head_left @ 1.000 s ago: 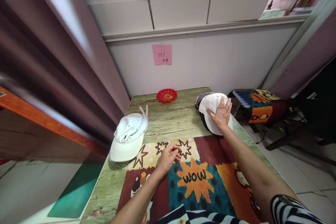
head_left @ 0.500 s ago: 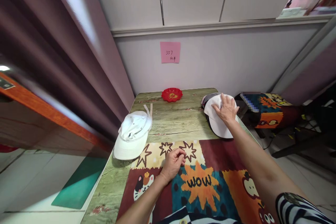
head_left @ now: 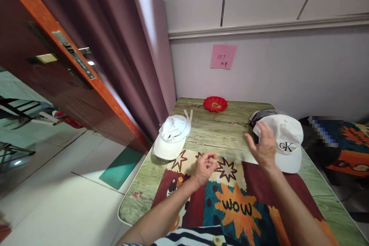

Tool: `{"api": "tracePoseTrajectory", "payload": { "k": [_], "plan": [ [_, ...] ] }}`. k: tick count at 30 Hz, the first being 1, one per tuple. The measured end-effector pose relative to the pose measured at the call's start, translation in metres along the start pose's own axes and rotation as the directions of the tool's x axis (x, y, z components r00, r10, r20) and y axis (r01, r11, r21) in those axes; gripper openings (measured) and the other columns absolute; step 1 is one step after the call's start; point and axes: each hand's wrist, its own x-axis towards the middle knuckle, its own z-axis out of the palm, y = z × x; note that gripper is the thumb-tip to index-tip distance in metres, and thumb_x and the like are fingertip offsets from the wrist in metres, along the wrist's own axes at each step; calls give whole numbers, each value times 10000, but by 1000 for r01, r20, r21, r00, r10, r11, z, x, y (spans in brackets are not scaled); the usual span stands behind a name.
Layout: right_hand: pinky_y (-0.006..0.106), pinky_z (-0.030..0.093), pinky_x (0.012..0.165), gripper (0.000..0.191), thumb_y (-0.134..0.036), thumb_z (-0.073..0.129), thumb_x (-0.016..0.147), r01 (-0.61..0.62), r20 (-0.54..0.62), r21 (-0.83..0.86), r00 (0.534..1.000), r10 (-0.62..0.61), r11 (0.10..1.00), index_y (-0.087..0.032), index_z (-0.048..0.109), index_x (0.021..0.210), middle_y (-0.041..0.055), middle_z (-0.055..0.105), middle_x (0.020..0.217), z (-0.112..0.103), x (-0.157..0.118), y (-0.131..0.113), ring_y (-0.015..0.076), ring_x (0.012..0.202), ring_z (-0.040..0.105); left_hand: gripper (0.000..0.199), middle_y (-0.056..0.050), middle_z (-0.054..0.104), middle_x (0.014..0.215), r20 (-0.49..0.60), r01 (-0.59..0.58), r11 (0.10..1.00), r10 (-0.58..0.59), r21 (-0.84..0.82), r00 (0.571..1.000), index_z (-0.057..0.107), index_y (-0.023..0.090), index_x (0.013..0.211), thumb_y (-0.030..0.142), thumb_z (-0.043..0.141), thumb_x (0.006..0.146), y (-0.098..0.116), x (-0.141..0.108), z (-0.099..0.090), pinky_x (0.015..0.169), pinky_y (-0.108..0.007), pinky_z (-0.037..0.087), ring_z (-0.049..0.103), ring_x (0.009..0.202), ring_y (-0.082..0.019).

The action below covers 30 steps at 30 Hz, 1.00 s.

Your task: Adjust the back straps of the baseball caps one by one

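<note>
A white cap (head_left: 286, 132) with dark letters on its front lies at the table's right, its brim toward me. Behind and left of it shows the edge of a darker cap (head_left: 261, 114), mostly hidden. My right hand (head_left: 263, 146), a little blurred, is at the white cap's left side with fingers spread and nothing in them. Over the patterned mat, my left hand (head_left: 205, 167) is loosely curled, and nothing shows in its fingers. At the table's left lies another white cap (head_left: 173, 132) with a small dark emblem and loose straps pointing up.
A red scalloped dish (head_left: 215, 104) stands at the table's back edge by the wall. The mat (head_left: 239, 205) with "WOW" covers the near part of the wood-look table (head_left: 144, 196). To the left are a curtain and a door (head_left: 77, 57) with an orange-brown edge.
My view has turned left, so everything sits further right. My right hand has come off the top of the right-hand white cap, whose lettered front now shows. My left hand stays curled.
</note>
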Motion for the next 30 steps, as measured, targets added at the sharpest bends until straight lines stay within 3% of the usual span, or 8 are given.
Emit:
{"api": "tracePoseTrajectory", "payload": {
  "k": [3, 6, 8, 10, 14, 19, 24, 30],
  "plan": [
    [564, 414, 1106, 474, -525, 609, 892, -155, 253, 289, 964, 81, 945, -210, 666, 1242, 167, 621, 1351, 27, -46, -33, 351, 1271, 556, 340, -106, 675, 1090, -311, -169, 952, 247, 256, 918, 663, 206, 1141, 275, 713, 812, 33, 34, -54, 904, -365, 521, 645, 993, -235],
    [522, 512, 981, 317, -500, 704, 820, -381, 411, 425, 889, 200, 821, -238, 752, 993, 128, 722, 1152, 46, -79, -49, 335, 1064, 663, 338, -145, 613, 1238, -440, -74, 804, 398, 590, 805, 659, 176, 1143, 211, 681, 808, 61, 74, -121, 1059, -398, 432, 564, 1192, -285],
    [483, 538, 921, 300, -497, 709, 809, -451, 468, 422, 851, 237, 786, -246, 758, 966, 99, 751, 1065, 51, -88, -54, 311, 967, 693, 349, -161, 585, 1298, -446, 65, 691, 389, 720, 806, 666, 162, 1149, 246, 685, 811, 68, 97, -155, 1136, -423, 356, 514, 1271, -313],
    [449, 548, 873, 307, -504, 678, 827, -465, 506, 375, 828, 243, 802, -248, 758, 979, 74, 768, 988, 50, -90, -58, 291, 893, 708, 468, -169, 512, 1426, -361, 116, 584, 322, 803, 875, 652, 183, 1226, 344, 727, 792, 66, 115, -175, 1148, -464, 329, 443, 1353, -354],
    [411, 539, 816, 313, -506, 629, 860, -441, 514, 323, 825, 236, 837, -237, 758, 955, 69, 779, 940, 36, -87, -61, 287, 853, 717, 493, -168, 446, 1519, -218, 86, 498, 213, 863, 952, 683, 215, 1196, 389, 773, 743, 53, 137, -183, 1168, -534, 249, 327, 1440, -389],
    [380, 527, 739, 377, -554, 633, 854, -486, 509, 304, 810, 292, 819, -218, 766, 963, 70, 773, 876, 18, -84, -54, 275, 787, 698, 161, -130, 601, 1377, -216, 43, 543, 259, 839, 941, 722, 189, 917, 290, 701, 794, 55, 139, -185, 1137, -455, 318, 485, 1322, -324],
    [350, 538, 637, 489, -617, 651, 834, -579, 570, 392, 763, 305, 715, -178, 746, 1027, 84, 757, 836, 15, -68, -71, 240, 695, 677, 102, -94, 655, 1301, -250, -81, 621, 427, 779, 869, 699, 203, 861, 284, 659, 814, 78, 117, -193, 1083, -402, 411, 576, 1230, -263],
    [428, 482, 1049, 560, -602, 737, 790, -582, 595, 651, 790, 148, 487, -224, 662, 1196, 131, 662, 1331, 36, -32, -123, 299, 1239, 615, 117, -104, 688, 1247, -218, -373, 687, 611, 624, 761, 693, 198, 815, 311, 721, 805, 123, 71, -178, 1092, -413, 436, 635, 1181, -248]
  ]
}}
